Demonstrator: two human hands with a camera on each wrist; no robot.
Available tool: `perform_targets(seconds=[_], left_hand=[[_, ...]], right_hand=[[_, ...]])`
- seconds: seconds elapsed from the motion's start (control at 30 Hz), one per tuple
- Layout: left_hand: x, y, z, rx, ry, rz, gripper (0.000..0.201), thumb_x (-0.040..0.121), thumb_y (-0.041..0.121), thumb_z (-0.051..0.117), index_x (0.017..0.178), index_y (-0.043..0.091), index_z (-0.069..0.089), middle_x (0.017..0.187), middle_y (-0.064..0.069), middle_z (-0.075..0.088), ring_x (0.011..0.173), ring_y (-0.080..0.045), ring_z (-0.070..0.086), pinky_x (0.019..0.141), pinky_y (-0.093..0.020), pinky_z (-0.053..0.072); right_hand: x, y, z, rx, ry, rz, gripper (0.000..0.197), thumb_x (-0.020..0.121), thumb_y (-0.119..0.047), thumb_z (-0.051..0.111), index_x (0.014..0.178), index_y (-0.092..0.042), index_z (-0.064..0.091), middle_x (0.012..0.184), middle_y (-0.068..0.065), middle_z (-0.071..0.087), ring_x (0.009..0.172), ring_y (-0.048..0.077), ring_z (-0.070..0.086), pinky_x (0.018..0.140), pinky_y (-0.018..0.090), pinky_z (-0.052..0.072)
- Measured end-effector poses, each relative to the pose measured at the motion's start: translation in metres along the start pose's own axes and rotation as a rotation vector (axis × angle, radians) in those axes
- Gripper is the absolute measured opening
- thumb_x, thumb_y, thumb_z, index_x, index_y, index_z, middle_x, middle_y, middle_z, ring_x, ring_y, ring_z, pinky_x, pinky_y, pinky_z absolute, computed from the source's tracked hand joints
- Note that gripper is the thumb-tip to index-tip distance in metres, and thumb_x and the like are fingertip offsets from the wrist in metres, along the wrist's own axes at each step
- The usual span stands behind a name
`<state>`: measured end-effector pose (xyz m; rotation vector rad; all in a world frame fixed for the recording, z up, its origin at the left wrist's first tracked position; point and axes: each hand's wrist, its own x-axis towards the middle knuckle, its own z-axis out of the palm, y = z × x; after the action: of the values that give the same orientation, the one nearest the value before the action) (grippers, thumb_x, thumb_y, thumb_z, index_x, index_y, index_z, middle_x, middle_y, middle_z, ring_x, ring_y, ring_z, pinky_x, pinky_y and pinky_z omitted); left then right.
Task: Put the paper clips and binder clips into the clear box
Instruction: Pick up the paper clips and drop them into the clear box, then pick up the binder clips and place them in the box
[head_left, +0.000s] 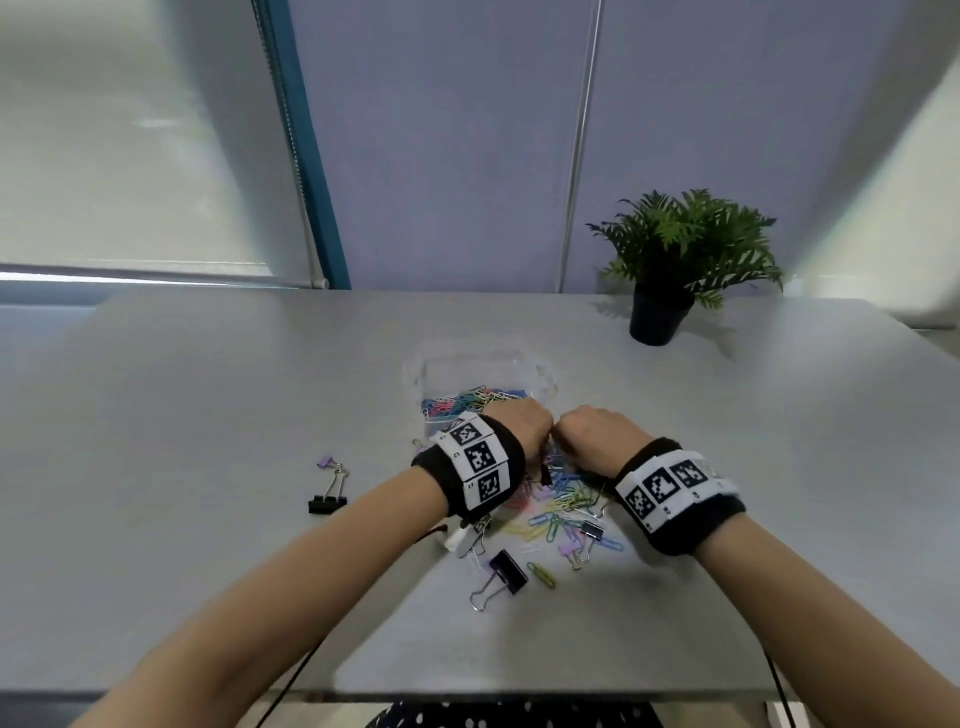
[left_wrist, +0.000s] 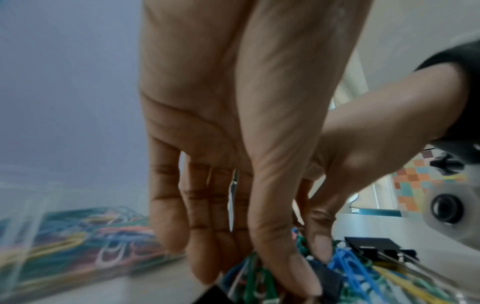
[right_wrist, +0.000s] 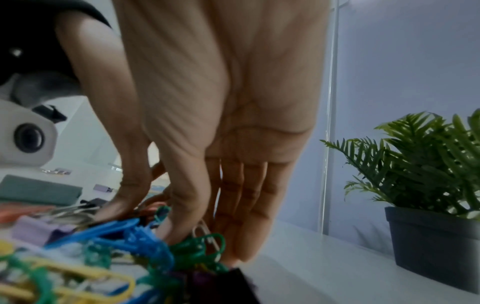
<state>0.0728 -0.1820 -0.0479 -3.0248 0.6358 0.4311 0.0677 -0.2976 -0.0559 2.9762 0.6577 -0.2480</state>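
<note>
Both hands, left hand (head_left: 522, 423) and right hand (head_left: 592, 431), fingers bunched down pinching clumps from the clip pile (head_left: 558, 499) just before the clear box (head_left: 485, 384), ought to squeeze firmly, lifting straight to avoid dribbling strays.

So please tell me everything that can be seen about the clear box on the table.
The clear box looks like thin transparent plastic, rectangular, with rounded corners and a rim. It stands upright and open on the grey table, just beyond both hands. Coloured paper clips already cover its floor. The left hand is in front of its near edge; whether it touches the box cannot be told. No lid is visible.
</note>
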Motion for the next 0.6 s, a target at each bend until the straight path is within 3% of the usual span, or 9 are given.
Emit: perform_targets(seconds=[0.13, 0.23, 0.4, 0.5, 0.6], left_hand=[[0.006, -0.012, -0.007, -0.051, -0.044, 0.043, 0.037, 0.069, 0.024, 0.079, 0.101, 0.007, 0.069, 0.101, -0.016, 0.069, 0.095, -0.030, 0.065, 0.078, -0.032, 0.050], [0.008, -0.021, -0.012, -0.078, -0.056, 0.062, 0.037, 0.070, 0.021, 0.078, 0.103, 0.008, 0.068, 0.100, -0.013, 0.069, 0.097, -0.027, 0.064, 0.079, -0.030, 0.048], [-0.002, -0.039, -0.029, -0.267, 0.059, 0.103, 0.016, 0.076, 0.012, 0.071, 0.091, 0.009, 0.069, 0.079, -0.006, 0.065, 0.073, -0.014, 0.055, 0.071, -0.024, 0.041], [-0.014, -0.054, -0.040, -0.431, 0.184, 0.125, 0.011, 0.079, 0.007, 0.065, 0.088, 0.011, 0.070, 0.071, 0.003, 0.067, 0.054, 0.004, 0.055, 0.065, -0.016, 0.045], [-0.022, -0.074, -0.043, -0.656, 0.246, 0.085, 0.012, 0.078, 0.005, 0.068, 0.090, 0.008, 0.070, 0.068, 0.002, 0.067, 0.052, 0.003, 0.058, 0.065, -0.020, 0.053]], right_hand=[[0.001, 0.001, -0.006, 0.060, -0.011, -0.012, 0.020, 0.090, -0.013, 0.049, 0.102, -0.004, 0.061, 0.107, 0.019, 0.062, 0.097, 0.034, 0.061, 0.069, 0.031, 0.038], [0.004, 0.004, -0.012, 0.134, -0.037, -0.039, 0.004, 0.082, -0.014, 0.060, 0.083, -0.013, 0.064, 0.098, 0.014, 0.066, 0.088, 0.030, 0.061, 0.066, 0.030, 0.040], [0.007, 0.014, -0.022, 0.263, 0.043, -0.078, 0.024, 0.080, -0.009, 0.056, 0.061, -0.020, 0.047, 0.073, 0.003, 0.069, 0.075, 0.022, 0.067, 0.073, 0.036, 0.054], [0.008, 0.020, -0.025, 0.376, 0.088, -0.093, 0.021, 0.080, -0.002, 0.055, 0.067, -0.019, 0.051, 0.058, -0.010, 0.060, 0.057, 0.008, 0.064, 0.069, 0.027, 0.053], [0.008, 0.023, -0.026, 0.474, 0.103, -0.096, 0.019, 0.077, 0.002, 0.058, 0.074, -0.016, 0.056, 0.058, -0.008, 0.062, 0.046, -0.004, 0.056, 0.060, 0.017, 0.049]])
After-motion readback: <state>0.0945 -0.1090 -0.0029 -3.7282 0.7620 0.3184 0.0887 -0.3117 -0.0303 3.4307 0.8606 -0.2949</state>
